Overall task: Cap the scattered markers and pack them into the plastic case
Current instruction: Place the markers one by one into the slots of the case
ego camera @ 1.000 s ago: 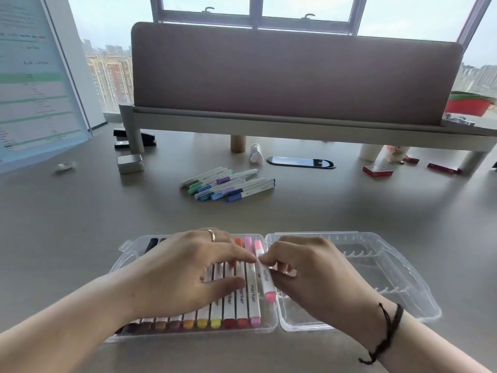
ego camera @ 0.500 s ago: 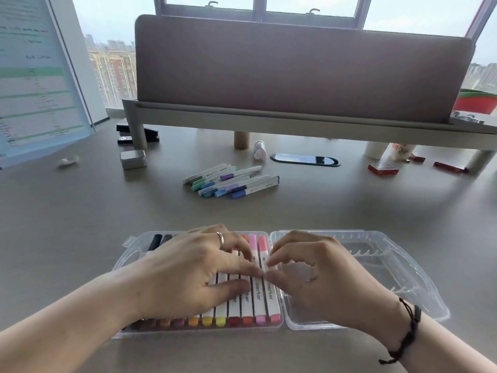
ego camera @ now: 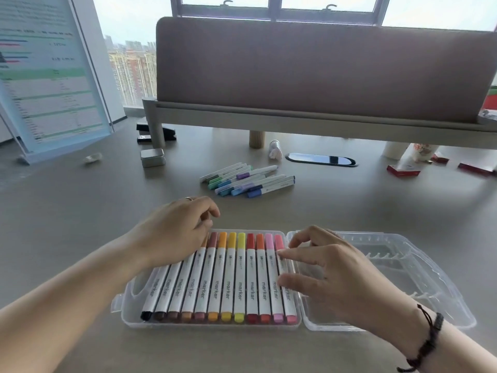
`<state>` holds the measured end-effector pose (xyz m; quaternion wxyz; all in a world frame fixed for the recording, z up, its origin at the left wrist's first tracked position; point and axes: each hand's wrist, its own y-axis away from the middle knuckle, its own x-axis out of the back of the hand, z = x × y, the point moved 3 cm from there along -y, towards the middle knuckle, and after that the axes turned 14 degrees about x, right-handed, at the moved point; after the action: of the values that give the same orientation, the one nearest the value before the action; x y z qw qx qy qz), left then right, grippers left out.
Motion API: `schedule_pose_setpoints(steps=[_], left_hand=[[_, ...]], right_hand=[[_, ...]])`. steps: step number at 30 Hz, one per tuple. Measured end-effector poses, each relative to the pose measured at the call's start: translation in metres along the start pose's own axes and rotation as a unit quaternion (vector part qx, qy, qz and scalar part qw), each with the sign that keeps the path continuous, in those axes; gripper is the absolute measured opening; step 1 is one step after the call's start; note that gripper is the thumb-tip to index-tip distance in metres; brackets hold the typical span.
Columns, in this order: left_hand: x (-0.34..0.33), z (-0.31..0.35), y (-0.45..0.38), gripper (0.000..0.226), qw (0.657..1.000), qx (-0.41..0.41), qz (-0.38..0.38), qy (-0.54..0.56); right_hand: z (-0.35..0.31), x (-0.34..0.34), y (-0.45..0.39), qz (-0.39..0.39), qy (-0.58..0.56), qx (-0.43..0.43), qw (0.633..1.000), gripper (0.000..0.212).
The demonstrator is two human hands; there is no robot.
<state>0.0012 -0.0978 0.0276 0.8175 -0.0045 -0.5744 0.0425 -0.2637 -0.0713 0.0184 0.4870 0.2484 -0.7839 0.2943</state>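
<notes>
A clear plastic case (ego camera: 382, 323) lies open on the desk in front of me. Its left half holds a row of several capped markers (ego camera: 228, 281), brown through yellow and red to pink. My left hand (ego camera: 172, 232) hovers over the row's far left end with loosely curled fingers and holds nothing. My right hand (ego camera: 330, 275) has its fingertips on the rightmost pink marker (ego camera: 279, 243), fingers relaxed. A pile of several green, blue and purple markers (ego camera: 247, 180) lies farther back on the desk.
The case's right half (ego camera: 403, 265) has bare ribbed slots. Behind the pile are a monitor riser (ego camera: 295, 114), a small metal tin (ego camera: 152, 157), a stapler (ego camera: 145, 133), a black oval grommet (ego camera: 321, 159) and red boxes (ego camera: 403, 172). A tilted document stand (ego camera: 48, 76) is at left.
The pink marker has been set into the last slot of the row. My left hand lifted off the markers and moved back and left. My right hand loosened its pinch.
</notes>
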Motion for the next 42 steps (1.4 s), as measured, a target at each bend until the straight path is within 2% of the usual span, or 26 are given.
schedule_pose_setpoints(steps=[5, 9, 14, 24, 29, 34, 38, 42], left_hand=[[-0.007, -0.003, -0.007, 0.024, 0.994, 0.028, -0.049, 0.098], [-0.001, -0.003, -0.009, 0.033, 0.976, 0.052, -0.072, 0.199], [0.003, -0.009, -0.012, 0.030, 0.965, 0.069, -0.070, 0.242], [0.001, -0.006, -0.010, 0.022, 0.968, 0.052, -0.074, 0.233], [0.003, -0.003, -0.003, 0.010, 0.992, 0.017, -0.043, 0.116], [0.005, -0.005, -0.004, 0.012, 0.997, 0.007, -0.047, 0.063], [0.005, -0.012, -0.009, 0.019, 0.993, 0.030, -0.053, 0.100], [0.008, -0.022, -0.014, 0.020, 0.989, 0.069, -0.015, 0.132]], right_hand=[[0.002, -0.002, -0.002, -0.011, 0.003, -0.011, 1.000, 0.061], [0.003, -0.001, -0.003, -0.027, 0.011, -0.021, 0.999, 0.062], [0.005, -0.002, -0.002, -0.011, 0.030, -0.013, 0.999, 0.069], [0.004, -0.005, -0.005, -0.019, 0.009, -0.035, 0.999, 0.049], [0.004, -0.010, -0.012, -0.007, 0.000, -0.033, 0.999, 0.055], [-0.001, -0.013, -0.024, -0.005, -0.009, -0.035, 0.999, 0.050], [-0.003, -0.015, -0.037, -0.013, -0.016, -0.038, 0.999, 0.051], [-0.008, -0.015, -0.055, -0.018, -0.024, -0.045, 0.999, 0.045]])
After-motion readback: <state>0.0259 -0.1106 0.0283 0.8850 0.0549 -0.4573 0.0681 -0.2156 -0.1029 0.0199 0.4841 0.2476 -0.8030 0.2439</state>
